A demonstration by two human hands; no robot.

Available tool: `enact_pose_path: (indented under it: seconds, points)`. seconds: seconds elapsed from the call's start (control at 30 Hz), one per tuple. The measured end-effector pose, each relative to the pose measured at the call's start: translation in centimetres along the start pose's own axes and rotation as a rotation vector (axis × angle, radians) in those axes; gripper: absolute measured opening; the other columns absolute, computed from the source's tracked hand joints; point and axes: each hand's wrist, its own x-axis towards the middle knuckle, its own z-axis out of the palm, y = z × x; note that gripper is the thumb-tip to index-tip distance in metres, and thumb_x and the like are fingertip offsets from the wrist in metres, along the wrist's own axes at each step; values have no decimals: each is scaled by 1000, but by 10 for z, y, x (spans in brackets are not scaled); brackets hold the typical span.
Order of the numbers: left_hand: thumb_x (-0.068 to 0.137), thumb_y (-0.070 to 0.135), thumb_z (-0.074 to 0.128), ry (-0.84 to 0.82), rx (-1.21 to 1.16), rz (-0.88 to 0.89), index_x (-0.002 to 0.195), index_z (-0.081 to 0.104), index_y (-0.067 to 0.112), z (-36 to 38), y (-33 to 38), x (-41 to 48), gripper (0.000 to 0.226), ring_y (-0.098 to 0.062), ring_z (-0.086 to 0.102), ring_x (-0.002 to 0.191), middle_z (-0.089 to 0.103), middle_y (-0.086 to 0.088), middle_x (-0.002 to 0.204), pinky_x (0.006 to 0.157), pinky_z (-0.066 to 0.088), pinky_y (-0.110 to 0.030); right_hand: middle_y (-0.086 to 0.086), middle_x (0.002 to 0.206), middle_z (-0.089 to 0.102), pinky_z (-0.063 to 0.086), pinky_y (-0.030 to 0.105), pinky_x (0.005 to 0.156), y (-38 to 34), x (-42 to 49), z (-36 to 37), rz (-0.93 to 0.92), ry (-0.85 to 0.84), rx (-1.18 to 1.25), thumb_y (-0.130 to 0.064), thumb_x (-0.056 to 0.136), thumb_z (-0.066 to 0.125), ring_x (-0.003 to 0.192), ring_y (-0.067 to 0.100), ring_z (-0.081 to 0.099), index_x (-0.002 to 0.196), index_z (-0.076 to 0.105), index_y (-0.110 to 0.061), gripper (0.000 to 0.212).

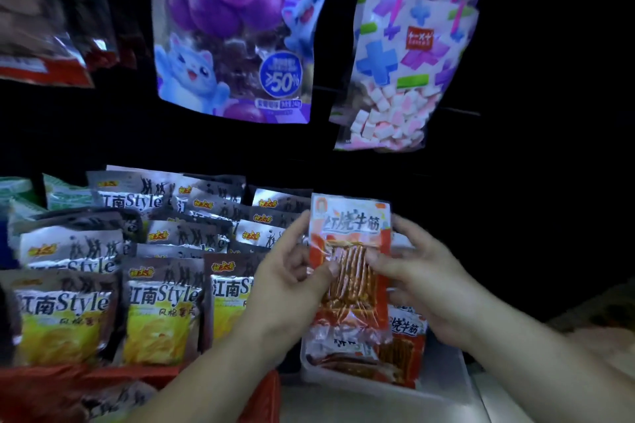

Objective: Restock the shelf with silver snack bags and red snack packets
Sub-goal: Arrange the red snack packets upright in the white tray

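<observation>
The left hand point(292, 271) is pinching the left edge of the red snack packet point(350, 237), with its thumb lying across the clear front window and its fingers curling behind. The right hand point(422, 282) is clamping the opposite edge in the same way, so the packet is standing upright between them with its printed face toward the camera. It is hovering just above a white tray point(446, 385) at the right end of the shelf, where more red packets point(405, 343) are lying flat in a loose stack. The packet is looking thin, light and glossy, so it is probably going to flex and slide under a loose grip. The stick-shaped contents showing through the window may snap if squeezed across the middle. The flat sealed side edges, where both hands are gripping now, seem the safest hold, with the packet going down flat rather than being dropped. To the left, the silver snack bags point(161, 306) are leaning in overlapping rows. They are looking puffier and crinkly, and are likely light and easy to crush, so lifting them by the top seam would suit them. Above, a purple grape bag point(233, 27) and a marshmallow bag point(405, 62) are hanging against the dark back.
</observation>
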Motion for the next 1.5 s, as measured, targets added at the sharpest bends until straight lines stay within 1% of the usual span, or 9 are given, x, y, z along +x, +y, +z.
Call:
enact_pose_path:
  seconds: [0.23,0.43,0.63,0.87,1.03,1.13,1.27,1.4,1.5]
  points:
    - [93,17,74,100,30,4,148,42,47,-8,13,-24,70,4,63,117,69,15,126,100,53,-18,-6,115,71,59,31,84,-10,-51,23,-83,114,23,-2,87,78,97,4,72,149,37,-53,89]
    - [91,18,76,-24,-16,15,146,36,53,-4,20,-37,77,7,63,115,64,35,122,85,56,-15,-3,112,75,59,49,91,5,-59,29,-87,237,80,4,84,79,110,22,70,143,47,-52,87]
    - [83,4,82,-158,109,-66,150,15,63,-12,16,-37,113,-22,69,83,61,9,114,71,63,-46,-3,113,74,62,38,84,1,-47,17,-136,250,58,2,90,73,107,16,71,144,53,-37,70]
    - [79,12,87,-218,401,108,155,34,32,-12,29,-40,94,15,56,93,44,27,117,70,47,-6,0,122,73,62,33,77,2,-45,-7,-46,-95,73,11,86,71,106,24,74,150,42,-40,87]
    - [84,41,82,-299,723,203,152,42,40,-28,22,-29,79,6,57,100,43,35,121,86,47,-18,0,128,67,63,41,85,7,-46,-17,-52,-55,-77,16,84,72,108,13,71,155,34,-42,99]
    - [92,44,71,-40,881,372,140,60,31,-30,18,-21,51,2,53,117,50,25,129,96,51,-27,-8,121,62,62,31,67,5,-49,-11,-111,33,-195,10,90,69,96,-7,67,148,37,-48,88]
    - [92,41,71,-53,350,106,128,59,48,2,34,-29,39,2,67,98,64,29,114,76,57,-21,-11,105,69,61,30,70,2,-55,3,-239,-25,-259,12,95,60,90,5,72,137,52,-44,71]
    - [95,17,70,-9,-10,-35,118,69,22,10,32,-29,24,-17,75,99,78,0,107,82,60,-30,-16,111,75,54,15,86,-4,-64,12,-234,-253,-218,3,89,74,106,0,69,128,65,-33,54]
    - [100,8,61,-23,-96,-51,119,69,24,4,34,-27,27,-21,74,104,78,-1,110,85,60,-35,-23,121,68,51,22,96,0,-55,3,-206,-12,-81,-25,86,80,118,-2,61,124,65,-49,48]
